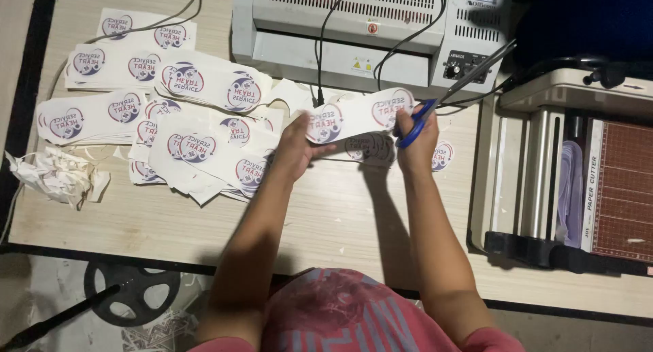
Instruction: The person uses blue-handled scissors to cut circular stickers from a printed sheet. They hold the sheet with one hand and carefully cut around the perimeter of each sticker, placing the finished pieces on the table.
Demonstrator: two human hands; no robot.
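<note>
You cut a printed sticker strip with blue-handled scissors at the middle of the frame.

Your left hand [294, 148] pinches the left end of the laminated sticker strip [354, 117], thumb on top and fingers beneath, holding it just above the wooden table [326, 216]. Your right hand [416, 138] is closed through the loops of the blue-handled scissors [435, 107], whose blades point toward the upper right and meet the strip's right end. To the left of your hands, a loose pile of cut sticker sheets [170, 114] spreads over the table, and a heap of white paper trimmings [58, 175] lies at the left edge. A grey laminator [367, 25] stands at the top centre, just behind the strip, and a paper cutter [578, 182] fills the right side.
</note>
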